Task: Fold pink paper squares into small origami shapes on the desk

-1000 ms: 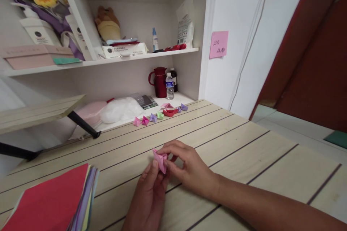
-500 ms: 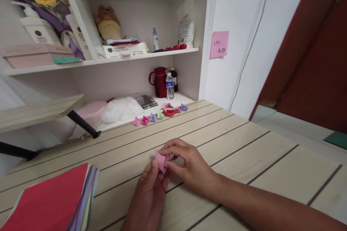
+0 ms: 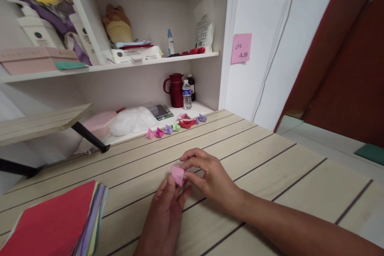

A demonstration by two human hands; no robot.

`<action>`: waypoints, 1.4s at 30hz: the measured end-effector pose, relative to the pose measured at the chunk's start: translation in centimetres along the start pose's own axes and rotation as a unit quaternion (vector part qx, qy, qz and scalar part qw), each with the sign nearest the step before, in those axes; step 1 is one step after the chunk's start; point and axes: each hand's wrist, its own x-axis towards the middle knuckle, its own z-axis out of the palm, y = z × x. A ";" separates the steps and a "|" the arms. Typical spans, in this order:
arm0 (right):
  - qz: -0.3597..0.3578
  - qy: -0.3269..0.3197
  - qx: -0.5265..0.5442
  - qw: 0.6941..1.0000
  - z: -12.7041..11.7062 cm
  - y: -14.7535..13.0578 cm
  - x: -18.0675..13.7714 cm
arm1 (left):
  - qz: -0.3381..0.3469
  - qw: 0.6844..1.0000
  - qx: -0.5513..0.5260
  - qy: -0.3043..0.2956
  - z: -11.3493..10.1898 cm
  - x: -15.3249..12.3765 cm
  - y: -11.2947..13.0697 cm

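Observation:
Both of my hands pinch one small folded pink paper piece (image 3: 177, 175) just above the light wooden table (image 3: 270, 168). My left hand (image 3: 163, 220) comes up from below with its fingertips on the paper's lower edge. My right hand (image 3: 210, 180) reaches in from the right, thumb and forefinger closed on the paper's right side. A stack of coloured paper sheets (image 3: 57, 224), red on top, lies at the table's near left corner. A row of small folded paper shapes (image 3: 175, 126) in pink, purple, green and red sits at the table's far edge.
Behind the table is a white shelf unit holding a red jug (image 3: 176, 90), a water bottle (image 3: 187, 95), a white plastic bag (image 3: 132, 121) and boxes. A pink sticky note (image 3: 241, 48) hangs on the wall. A small raised wooden board (image 3: 42, 122) stands at left.
The pink paper has turned slightly in my fingers and looks more closed and compact. My hands stay in nearly the same place; the view has shifted a little.

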 end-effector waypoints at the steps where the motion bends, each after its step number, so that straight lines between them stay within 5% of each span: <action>1: 0.000 0.004 -0.002 1.000 -0.1 0.0 0.0 | 0.006 1.000 0.012 -0.001 0.0 0.0 -0.1; 15: 0.006 0.015 -0.055 0.998 -0.4 1.1 0.4 | 0.060 0.974 0.169 0.138 0.0 0.6 -1.2; 18: -0.014 0.013 -0.114 0.993 -0.4 1.4 0.3 | 0.180 0.929 0.258 0.196 0.1 0.6 -1.0; 21: -0.058 -0.013 -0.180 0.982 -0.5 1.4 0.2 | 0.268 0.865 0.380 0.191 -0.2 0.6 -0.2; 29: -0.123 -0.049 -0.236 0.963 -0.8 0.8 0.2 | 0.327 0.761 0.545 0.131 -2.5 1.5 0.5; 33: -0.112 -0.071 -0.221 0.966 -0.7 1.1 0.2 | 0.310 0.756 0.572 0.076 -2.2 1.3 0.5; 38: -0.027 -0.073 -0.138 0.987 -0.4 1.6 0.2 | 0.268 0.766 0.574 0.108 -1.7 1.0 0.7; 42: 0.028 -0.073 -0.061 0.995 0.0 1.7 0.4 | 0.247 0.807 0.521 0.124 -1.5 0.9 0.7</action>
